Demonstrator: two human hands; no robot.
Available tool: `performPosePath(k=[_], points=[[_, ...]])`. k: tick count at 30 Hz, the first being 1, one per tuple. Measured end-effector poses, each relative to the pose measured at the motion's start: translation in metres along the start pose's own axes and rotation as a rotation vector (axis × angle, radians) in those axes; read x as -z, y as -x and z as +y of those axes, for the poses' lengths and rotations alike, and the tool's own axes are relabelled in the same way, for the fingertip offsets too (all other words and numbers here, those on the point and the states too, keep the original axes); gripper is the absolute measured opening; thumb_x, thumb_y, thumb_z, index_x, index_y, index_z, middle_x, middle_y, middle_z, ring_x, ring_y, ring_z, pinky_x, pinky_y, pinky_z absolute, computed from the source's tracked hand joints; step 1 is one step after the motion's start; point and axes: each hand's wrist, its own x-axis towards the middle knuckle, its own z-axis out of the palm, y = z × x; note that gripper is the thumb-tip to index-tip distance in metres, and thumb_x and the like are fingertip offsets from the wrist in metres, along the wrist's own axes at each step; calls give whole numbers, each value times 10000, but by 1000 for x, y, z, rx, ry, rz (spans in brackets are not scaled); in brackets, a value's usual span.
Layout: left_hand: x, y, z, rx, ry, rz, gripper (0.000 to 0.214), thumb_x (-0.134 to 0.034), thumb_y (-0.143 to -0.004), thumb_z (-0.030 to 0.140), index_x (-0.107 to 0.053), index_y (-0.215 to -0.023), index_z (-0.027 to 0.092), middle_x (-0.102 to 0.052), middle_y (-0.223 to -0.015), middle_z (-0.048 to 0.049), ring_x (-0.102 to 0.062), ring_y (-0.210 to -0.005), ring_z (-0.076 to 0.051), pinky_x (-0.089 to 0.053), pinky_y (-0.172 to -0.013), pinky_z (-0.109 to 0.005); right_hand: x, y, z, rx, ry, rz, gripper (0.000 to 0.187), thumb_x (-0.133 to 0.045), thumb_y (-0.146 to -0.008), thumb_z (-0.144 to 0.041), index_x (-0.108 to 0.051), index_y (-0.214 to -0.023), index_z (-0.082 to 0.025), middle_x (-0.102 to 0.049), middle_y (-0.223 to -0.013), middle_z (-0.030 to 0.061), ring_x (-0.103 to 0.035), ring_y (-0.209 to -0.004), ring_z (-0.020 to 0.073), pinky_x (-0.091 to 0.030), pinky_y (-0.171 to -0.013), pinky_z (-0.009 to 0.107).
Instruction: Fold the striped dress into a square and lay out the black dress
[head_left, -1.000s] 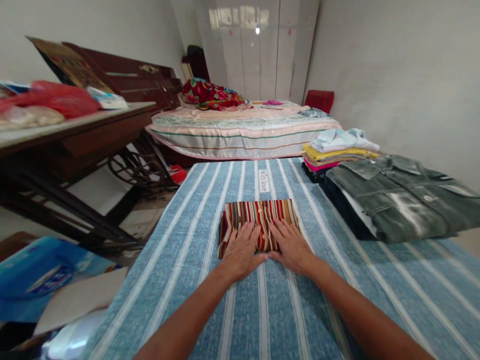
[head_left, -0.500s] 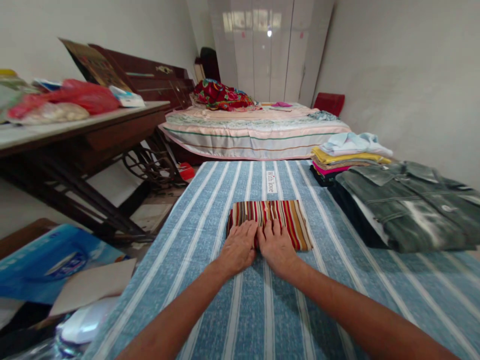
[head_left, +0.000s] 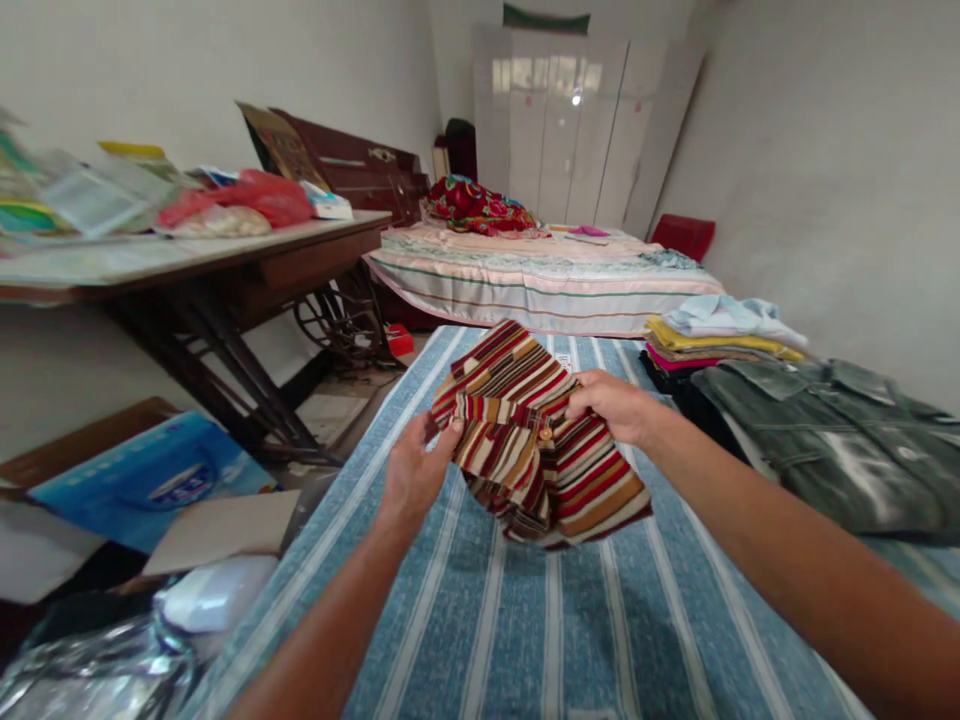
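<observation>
Between my two hands a striped garment [head_left: 525, 430] in red, brown, cream and mustard is held up over the bed, partly unfolded, with its lower part hanging loose. A round button shows near its middle. My left hand [head_left: 420, 460] grips its left edge, thumb on top and fingers mostly behind the cloth. On the upper right side, my right hand [head_left: 607, 402] pinches the fabric. Below lies a blue sheet with white stripes [head_left: 517, 600]. What kind of garment it is, I cannot tell from its bunched shape.
Folded clothes [head_left: 720, 345] are stacked at the right, beside a dark grey-green denim jacket [head_left: 840, 440]. A sewing-machine table [head_left: 322, 250] bearing bags stands at the left. Below it are a blue box [head_left: 172, 490] and plastic-wrapped items. A second bed [head_left: 525, 280] stands behind.
The striped garment lay flat and folded under both palms. Now both hands grip it, and it is lifted, tilted and partly opened out. The camera view has shifted left.
</observation>
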Motion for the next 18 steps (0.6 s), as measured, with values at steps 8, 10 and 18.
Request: performPosePath(k=[8,10,18], points=[[27,60,-14,760,492,-230,242,-599,-789,359,-572,-912,152,-628,-1092,-135,-632,-933,-252,-549,-618,-349,-81,82,90,-322,-1183,331,299,-526,-536,-138,-665,-801,-150,-721,-802,44,-666,-785,229,-511,-823,370],[28,74,-14,801,474,-276,194,-630,-765,281,-572,-896,151,-621,-1117,-147,-611,-1004,-275,-549,-634,-356,-97,100,110,-388,-1224,431,262,-547,-541,-113,-656,-776,-155,-719,-764,36,-666,-741,218,-523,-795,359],[40,140,1,868,460,-261,343,-730,-663,295,-602,-953,164,-628,-1133,-138,-501,-1182,-318,-532,-720,-360,-98,129,125,-308,-1164,420,340,-664,-606,-115,-619,-931,-206,-718,-890,16,-669,-802,216,-538,-741,364]])
